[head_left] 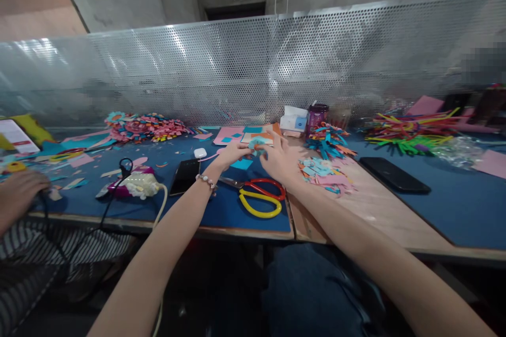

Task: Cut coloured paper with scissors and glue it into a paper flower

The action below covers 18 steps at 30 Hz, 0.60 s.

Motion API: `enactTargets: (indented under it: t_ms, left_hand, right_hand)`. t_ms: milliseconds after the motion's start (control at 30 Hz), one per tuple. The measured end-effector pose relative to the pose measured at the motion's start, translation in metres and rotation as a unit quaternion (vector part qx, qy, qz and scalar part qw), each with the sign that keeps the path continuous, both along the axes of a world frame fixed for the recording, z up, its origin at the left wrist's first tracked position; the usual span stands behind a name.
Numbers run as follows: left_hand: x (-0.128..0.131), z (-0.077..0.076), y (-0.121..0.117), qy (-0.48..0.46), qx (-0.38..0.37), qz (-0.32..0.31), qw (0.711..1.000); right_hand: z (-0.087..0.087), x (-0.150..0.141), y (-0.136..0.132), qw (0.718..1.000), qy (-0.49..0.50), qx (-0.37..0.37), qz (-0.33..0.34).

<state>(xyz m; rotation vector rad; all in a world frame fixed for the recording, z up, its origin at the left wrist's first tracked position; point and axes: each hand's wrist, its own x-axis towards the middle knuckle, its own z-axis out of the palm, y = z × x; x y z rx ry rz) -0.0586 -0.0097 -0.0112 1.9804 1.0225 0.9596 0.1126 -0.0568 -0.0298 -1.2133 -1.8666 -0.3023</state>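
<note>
Between my two hands is a small light-blue craft flower [256, 143] with some orange at its middle. My left hand [234, 154], with a beaded bracelet at the wrist, pinches its left side. On the other side my right hand [279, 157] grips it with thumb and fingers, one finger raised. Just below lie large scissors [261, 197] with one red and one yellow handle loop, blades pointing left. Sheets of coloured paper [227, 135] are spread behind my hands. A heap of cut paper pieces [324, 172] lies right of my right hand.
A black phone [185, 176] and a white earbud case [200, 153] lie left of my arm. Finished-looking paper flowers [144, 126] are piled further back. At right are another phone [393, 174] and colourful strips [415, 131]. A co-worker's hand [21, 195] is at far left.
</note>
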Motion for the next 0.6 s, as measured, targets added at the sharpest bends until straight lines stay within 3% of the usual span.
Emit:
enactTargets:
  t_ms: [267, 600]
  left_hand:
    - [0.000, -0.001, 0.001, -0.009, 0.010, 0.005, 1.000]
    - [0.002, -0.004, 0.003, -0.010, 0.013, -0.006, 1.000]
  right_hand:
    - [-0.009, 0.002, 0.014, 1.000, 0.011, 0.002, 0.008]
    - [-0.008, 0.007, 0.010, 0.999, -0.004, 0.013, 0.037]
